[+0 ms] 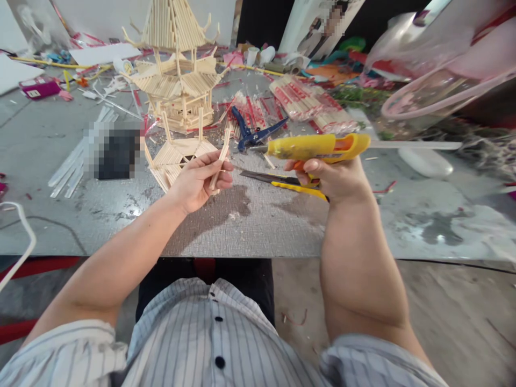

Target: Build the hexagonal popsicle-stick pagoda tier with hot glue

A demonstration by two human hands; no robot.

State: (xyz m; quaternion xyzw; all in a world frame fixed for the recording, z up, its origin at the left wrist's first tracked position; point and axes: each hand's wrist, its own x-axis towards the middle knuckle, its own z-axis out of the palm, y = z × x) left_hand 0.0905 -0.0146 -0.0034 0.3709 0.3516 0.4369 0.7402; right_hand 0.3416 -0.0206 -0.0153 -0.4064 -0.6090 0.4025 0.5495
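Observation:
Several short wooden sticks (221,156) are pinched in my left hand (203,180), raised above the table. My right hand (336,177) grips a yellow hot glue gun (314,148), its nozzle pointing left toward the sticks but apart from them. A long clear glue stick (419,144) juts from the gun's back. Just behind my left hand lies a wooden stick base (167,158) with upright posts, partly hidden by the hand. Beyond it stands a tiered pagoda model (177,80) of the same sticks. Scissors (282,181) with yellow handles rest below the gun.
Blue-handled cutting pliers (252,131) lie near the pagoda, before plastic packs of sticks (300,102). Loose glue sticks (83,156) and a dark flat object (116,153) are at the left. A white mouse-shaped object (421,162) sits at the right. Scraps litter the table's back.

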